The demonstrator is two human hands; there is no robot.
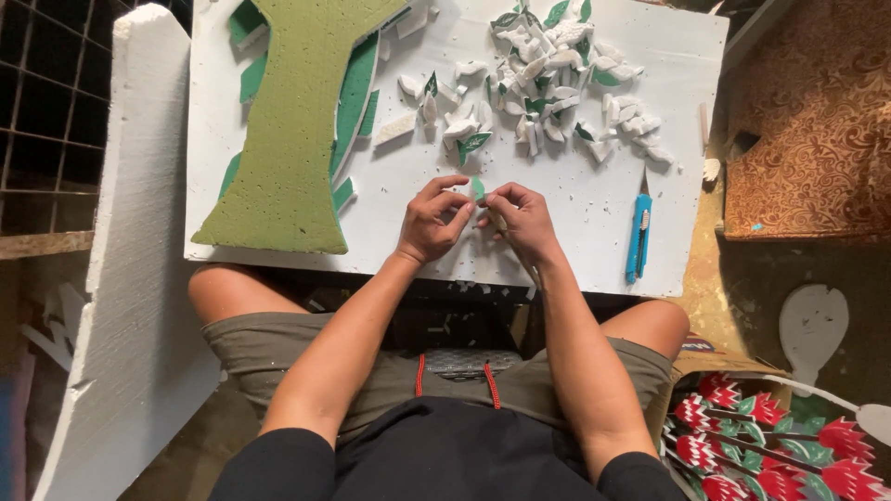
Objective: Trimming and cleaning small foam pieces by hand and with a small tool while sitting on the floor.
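You sit with a white foam board (594, 213) across your knees as a work surface, and both your hands meet over its near edge, a little left of the middle. Your left hand (432, 223) and your right hand (520, 221) pinch a small green-and-white leaf-shaped foam piece (477, 188) between thumbs and fingertips. It stands just above the board, held up close, which suits fine fingertip work on something so small. Neither hand is slack: both are curled and grasping the same piece from opposite sides.

The blue utility knife (638, 238) lies near the board's right edge, close to the near right corner, just beside your right forearm and out from under your hands. It appears set down there so your right hand can reach it without crossing the work.

The heap of small white and green foam leaf cut-outs (548, 79) sits along the far edge, right of centre, well apart from your fingers, so the sorted pieces stay clear of the spot where you handle one at a time. The large green foam trunk-shaped slab (297, 121) covers the board's left part, from the far edge to the near left corner, with green-and-white offcuts (357, 93) tucked along its right side.

A tall white foam panel (130, 278) leans at your left, off the board.
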